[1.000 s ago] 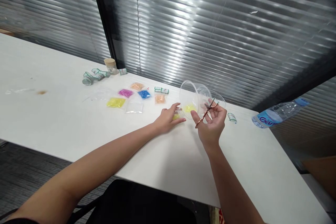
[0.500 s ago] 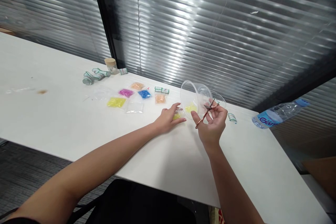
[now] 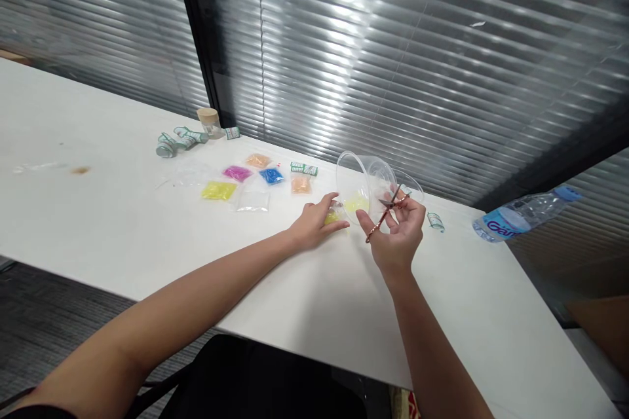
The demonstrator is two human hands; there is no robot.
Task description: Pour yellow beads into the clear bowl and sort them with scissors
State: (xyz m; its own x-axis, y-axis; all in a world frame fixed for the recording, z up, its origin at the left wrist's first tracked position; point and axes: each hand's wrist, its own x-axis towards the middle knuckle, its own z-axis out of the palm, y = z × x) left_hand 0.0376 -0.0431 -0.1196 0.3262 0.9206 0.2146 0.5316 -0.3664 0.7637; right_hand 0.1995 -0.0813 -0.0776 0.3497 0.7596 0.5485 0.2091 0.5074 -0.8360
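Grasps copper-handled scissors (image 3: 388, 203) in the right grip (image 3: 397, 236), with blades visibly parted. Curves the left grip (image 3: 314, 225) around something clear and yellow (image 3: 332, 216), near the tabletop (image 3: 221, 262); cannot tell whether fully clasped or merely touched. Changes little from a moment earlier: shows the large clear cup (image 3: 352, 187) slightly nearer the left grip, with barely any movement of the scissors. Suggests, as a judgement, a small steadying adjustment rather than a cut.

Sits between the two grips, in the case of that cup, with its mouth turned sideways in view and yellow material (image 3: 356, 203) visible through the plastic. Hides any contact between cup and right grip behind overlapping clear walls.

Farther out, to the left, lie a pale orange packet (image 3: 301, 184), a blue packet (image 3: 271, 175), a magenta packet (image 3: 238, 173) and a yellow packet (image 3: 219, 190), beside a clear bag (image 3: 253, 201). Beyond these, near the blinds (image 3: 383, 78), stands a jar with a tan lid (image 3: 209, 124). To the right, past a green-and-white wrapped roll (image 3: 435, 221), rests a blue-capped water bottle (image 3: 514, 217).
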